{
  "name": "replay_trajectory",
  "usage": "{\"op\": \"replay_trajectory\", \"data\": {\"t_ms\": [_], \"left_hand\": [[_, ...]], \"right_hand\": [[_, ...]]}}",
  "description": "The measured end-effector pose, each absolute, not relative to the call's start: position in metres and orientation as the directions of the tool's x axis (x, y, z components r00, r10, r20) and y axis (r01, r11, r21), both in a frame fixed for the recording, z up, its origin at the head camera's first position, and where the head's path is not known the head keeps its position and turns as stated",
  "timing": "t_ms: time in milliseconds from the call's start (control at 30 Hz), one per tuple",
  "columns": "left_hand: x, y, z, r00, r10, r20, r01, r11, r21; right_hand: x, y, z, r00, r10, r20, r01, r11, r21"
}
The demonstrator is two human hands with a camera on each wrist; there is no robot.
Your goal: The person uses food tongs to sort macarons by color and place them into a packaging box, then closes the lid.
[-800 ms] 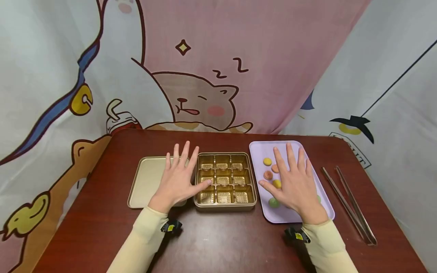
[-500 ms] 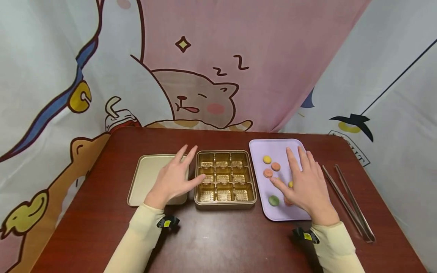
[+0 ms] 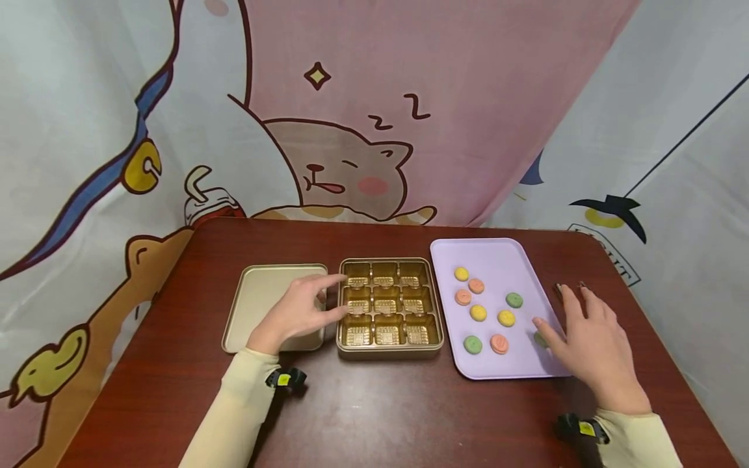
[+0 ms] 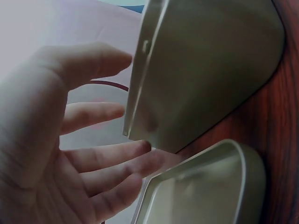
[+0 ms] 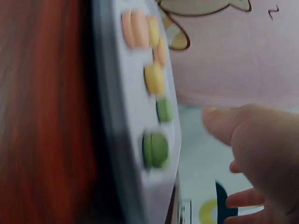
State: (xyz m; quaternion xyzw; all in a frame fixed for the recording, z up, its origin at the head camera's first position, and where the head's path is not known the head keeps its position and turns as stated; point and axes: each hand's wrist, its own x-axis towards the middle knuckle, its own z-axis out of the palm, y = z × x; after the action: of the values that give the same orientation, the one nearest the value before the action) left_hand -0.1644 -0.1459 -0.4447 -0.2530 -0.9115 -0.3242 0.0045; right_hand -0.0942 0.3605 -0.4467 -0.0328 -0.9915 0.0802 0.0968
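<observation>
My left hand [image 3: 295, 312] hovers over the right part of a flat gold lid [image 3: 254, 302]. Its thumb and index finger reach the left rim of a gold tin box [image 3: 390, 355] with a square-celled insert. In the left wrist view, the fingers are spread beside the box wall [image 4: 210, 70]; contact cannot be told. My right hand [image 3: 597, 348], fingers loosely bent, is above metal tongs [image 3: 558, 288], hiding all but their tips. Its thumb covers part of a green macaron [image 3: 539, 340] on the lilac tray [image 3: 491, 250]. The right wrist view shows nothing held.
Several yellow, pink and green macarons, among them a yellow macaron [image 3: 478, 312], lie scattered on the tray. Lid, box and tray stand in a row on the dark red table [image 3: 374, 416]. A printed curtain [image 3: 468, 97] hangs behind.
My right hand has moved right, from above the tray to above the tongs, uncovering the macarons. The left hand's spread fingers have bent and come to the box's left rim.
</observation>
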Motion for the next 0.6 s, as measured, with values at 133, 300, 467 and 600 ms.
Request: {"op": "replay_trajectory", "data": {"t_ms": [133,300,467,600], "left_hand": [[-0.164,-0.147,-0.446,-0.869,0.485,0.102,0.424,0.623,0.657],[-0.164,-0.148,-0.445,-0.867,0.497,0.029,0.354,0.576,0.736],[-0.163,-0.148,-0.444,-0.867,0.498,-0.002,0.308,0.539,0.784],[-0.164,-0.149,-0.446,-0.866,0.5,-0.019,0.284,0.522,0.804]], "right_hand": [[-0.084,0.385,-0.449,-0.986,0.145,0.088,0.132,0.981,-0.141],[-0.073,0.409,-0.449,-0.979,0.194,-0.065,0.2,0.974,-0.107],[-0.07,0.422,-0.448,-0.963,0.2,-0.179,0.214,0.975,-0.064],[-0.067,0.428,-0.448,-0.965,0.187,-0.182,0.201,0.978,-0.062]]}}
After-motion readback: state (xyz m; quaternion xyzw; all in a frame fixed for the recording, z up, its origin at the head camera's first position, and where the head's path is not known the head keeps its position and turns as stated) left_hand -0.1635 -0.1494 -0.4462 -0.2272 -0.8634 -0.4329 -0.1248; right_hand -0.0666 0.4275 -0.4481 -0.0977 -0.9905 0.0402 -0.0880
